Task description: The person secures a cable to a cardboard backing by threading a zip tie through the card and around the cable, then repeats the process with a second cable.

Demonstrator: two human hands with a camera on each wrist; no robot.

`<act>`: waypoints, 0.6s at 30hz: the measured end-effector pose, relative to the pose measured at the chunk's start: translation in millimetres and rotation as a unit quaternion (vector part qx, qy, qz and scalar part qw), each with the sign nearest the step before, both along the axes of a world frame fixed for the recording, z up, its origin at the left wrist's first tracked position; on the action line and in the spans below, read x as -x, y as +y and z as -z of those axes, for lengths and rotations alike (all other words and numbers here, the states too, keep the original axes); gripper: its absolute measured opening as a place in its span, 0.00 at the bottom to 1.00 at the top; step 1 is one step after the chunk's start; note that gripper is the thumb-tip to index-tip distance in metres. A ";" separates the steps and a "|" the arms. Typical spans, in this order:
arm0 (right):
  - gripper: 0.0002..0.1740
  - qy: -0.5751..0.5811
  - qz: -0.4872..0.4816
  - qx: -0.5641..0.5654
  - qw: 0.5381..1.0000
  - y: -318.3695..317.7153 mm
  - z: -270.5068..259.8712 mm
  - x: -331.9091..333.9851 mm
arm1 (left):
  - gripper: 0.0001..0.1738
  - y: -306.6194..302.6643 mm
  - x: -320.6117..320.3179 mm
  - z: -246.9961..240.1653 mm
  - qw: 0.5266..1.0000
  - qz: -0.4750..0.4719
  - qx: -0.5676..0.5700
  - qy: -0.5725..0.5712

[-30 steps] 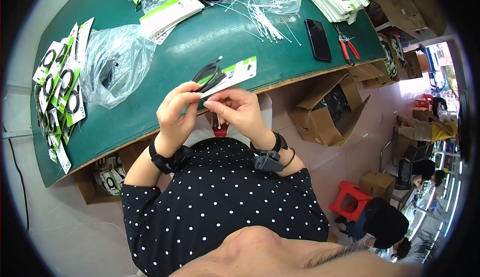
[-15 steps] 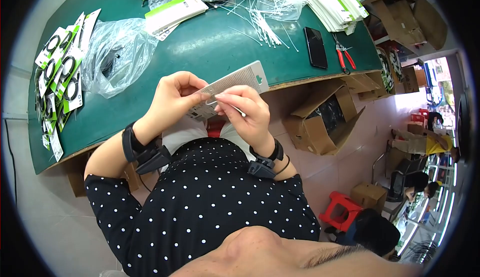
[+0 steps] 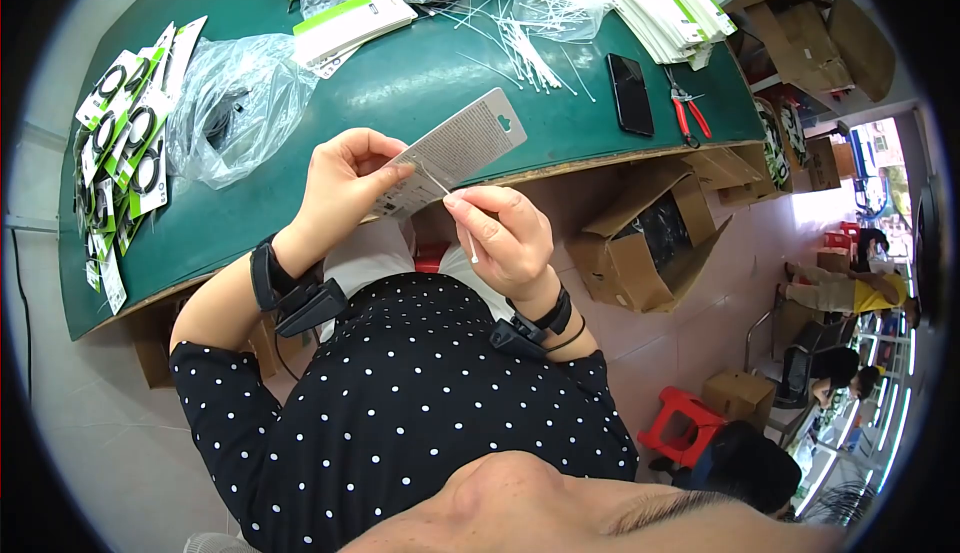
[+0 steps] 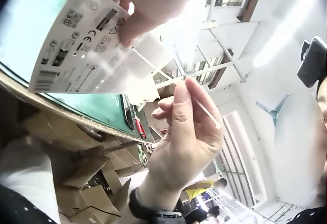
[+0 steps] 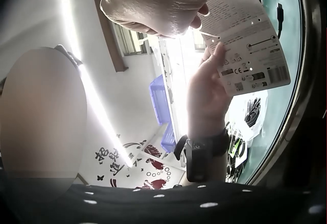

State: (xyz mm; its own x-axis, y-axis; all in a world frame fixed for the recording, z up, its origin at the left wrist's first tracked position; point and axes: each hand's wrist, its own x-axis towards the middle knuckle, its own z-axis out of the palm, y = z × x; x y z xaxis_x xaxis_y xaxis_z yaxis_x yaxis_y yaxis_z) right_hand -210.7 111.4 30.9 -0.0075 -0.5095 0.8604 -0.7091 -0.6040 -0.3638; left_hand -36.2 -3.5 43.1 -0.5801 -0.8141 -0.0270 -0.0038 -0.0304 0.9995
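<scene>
The fingers of the right hand pinch a white cable tie threaded through the packaging card. The left hand pinches the card above the green surface. A skewed pull could tear the hole or free the tie.

Green worktable on a pale tiled floor, cardboard boxes and red stool beside it

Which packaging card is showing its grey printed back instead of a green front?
The card pinched in the left hand; the other cards lying on the table show green and white.
</scene>
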 end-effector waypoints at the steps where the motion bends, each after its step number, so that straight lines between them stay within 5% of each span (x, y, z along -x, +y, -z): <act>1: 0.19 0.008 0.005 0.002 1.000 0.3 -1.3 0.0 | 0.09 -0.4 -0.4 1.2 1.000 0.000 0.000 0.000; 18: 0.17 0.104 0.008 -0.001 0.995 -2.9 -5.1 -3.0 | 0.08 -0.4 -1.2 6.1 0.991 -0.009 0.122 -0.049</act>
